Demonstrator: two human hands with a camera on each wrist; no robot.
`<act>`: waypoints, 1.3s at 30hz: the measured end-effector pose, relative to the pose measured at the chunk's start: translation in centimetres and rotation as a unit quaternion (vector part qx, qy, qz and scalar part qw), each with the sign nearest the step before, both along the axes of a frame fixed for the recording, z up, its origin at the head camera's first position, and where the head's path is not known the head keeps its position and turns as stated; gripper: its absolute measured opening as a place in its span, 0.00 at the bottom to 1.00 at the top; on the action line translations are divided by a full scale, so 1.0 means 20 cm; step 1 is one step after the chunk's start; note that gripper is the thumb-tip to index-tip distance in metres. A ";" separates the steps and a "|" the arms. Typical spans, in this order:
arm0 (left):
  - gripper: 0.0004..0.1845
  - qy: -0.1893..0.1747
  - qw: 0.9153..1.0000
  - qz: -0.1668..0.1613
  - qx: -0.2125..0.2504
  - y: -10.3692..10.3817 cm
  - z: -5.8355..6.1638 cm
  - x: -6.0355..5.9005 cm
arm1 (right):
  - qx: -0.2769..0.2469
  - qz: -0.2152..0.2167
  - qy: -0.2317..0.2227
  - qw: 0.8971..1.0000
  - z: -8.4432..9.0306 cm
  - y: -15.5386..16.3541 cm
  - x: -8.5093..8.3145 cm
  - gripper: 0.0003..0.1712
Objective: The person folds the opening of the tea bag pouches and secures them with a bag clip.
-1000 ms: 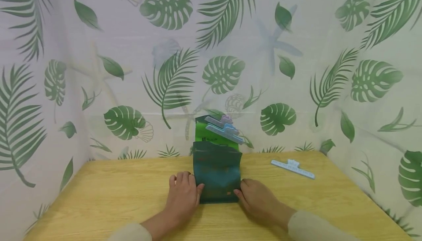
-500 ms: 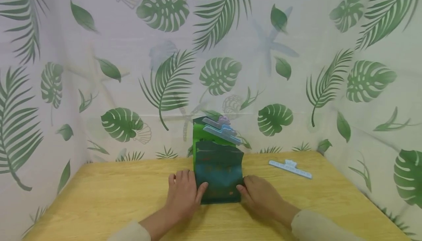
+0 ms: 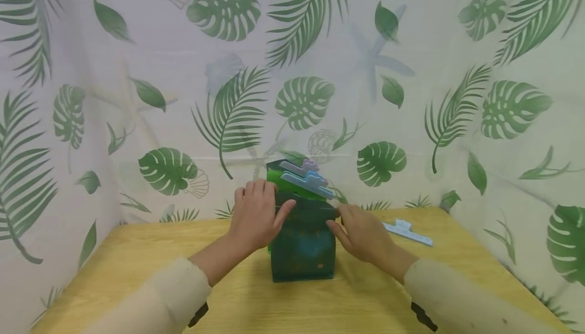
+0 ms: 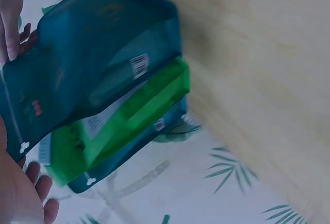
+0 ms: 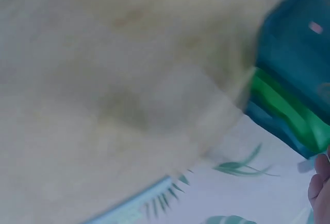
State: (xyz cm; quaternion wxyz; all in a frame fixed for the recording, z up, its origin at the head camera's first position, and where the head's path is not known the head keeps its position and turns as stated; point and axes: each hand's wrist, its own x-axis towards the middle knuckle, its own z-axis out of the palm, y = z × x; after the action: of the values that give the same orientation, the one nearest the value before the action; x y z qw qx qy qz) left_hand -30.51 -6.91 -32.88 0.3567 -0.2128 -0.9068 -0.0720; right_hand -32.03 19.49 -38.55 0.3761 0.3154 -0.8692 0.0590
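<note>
Here your left hand (image 3: 257, 212) and right hand (image 3: 361, 231) pinch the two upper corners of the dark teal pouch (image 3: 302, 245), fingers curled round its top edge, neither hand nearer. It stands upright on the desk (image 3: 137, 273) between them, long axis vertical. Just behind it stand a green pouch (image 3: 279, 181) and clipped bags; a spare blue clip (image 3: 407, 232) lies to your right.

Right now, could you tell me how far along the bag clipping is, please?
Two bags look done: the bright green bag and the one behind it each carry a pale clip. In hand is the dark teal bag, standing in front; the left hand and right hand grip its top edge. Left: that top has no clip, and a spare clip lies on the table.
</note>
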 end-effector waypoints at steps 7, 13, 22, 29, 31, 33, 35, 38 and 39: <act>0.30 -0.087 0.991 -0.014 -0.099 0.08 0.14 -0.04 | 0.016 0.018 0.043 0.999 0.11 -0.05 -0.02 0.20; 0.29 -0.111 0.988 -0.043 -0.098 0.13 0.17 -0.06 | 0.017 0.021 0.060 0.998 0.11 -0.05 -0.03 0.14; 0.23 -0.104 0.988 -0.083 -0.082 0.11 0.16 -0.07 | -0.017 0.046 0.043 0.998 0.11 -0.04 -0.03 0.26; 0.20 -0.101 0.985 -0.117 -0.070 0.09 0.15 -0.07 | -0.021 0.050 0.004 0.999 0.11 -0.03 -0.04 0.15; 0.18 -0.099 0.984 -0.129 -0.072 0.08 0.15 -0.07 | -0.019 0.052 -0.014 0.998 0.11 -0.03 -0.04 0.12; 0.16 -0.091 0.983 -0.143 -0.076 0.08 0.15 -0.07 | -0.014 0.057 -0.035 0.998 0.10 -0.04 -0.04 0.11; 0.14 -0.077 0.981 -0.158 -0.080 0.07 0.15 -0.08 | -0.006 0.060 -0.050 0.997 0.10 -0.05 -0.04 0.11; 0.13 -0.059 0.979 -0.172 -0.089 0.07 0.15 -0.09 | 0.005 0.062 -0.055 0.997 0.09 -0.07 -0.05 0.11; 0.13 -0.056 0.979 -0.176 -0.090 0.06 0.15 -0.09 | 0.005 0.063 -0.051 0.997 0.09 -0.07 -0.05 0.11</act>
State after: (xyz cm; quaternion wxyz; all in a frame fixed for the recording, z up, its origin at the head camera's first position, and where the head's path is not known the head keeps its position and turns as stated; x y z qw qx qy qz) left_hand -32.36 -5.63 -29.89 0.2667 -0.3955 -0.8766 -0.0636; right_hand -33.03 18.04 -36.80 0.3255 0.3679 -0.8660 0.0938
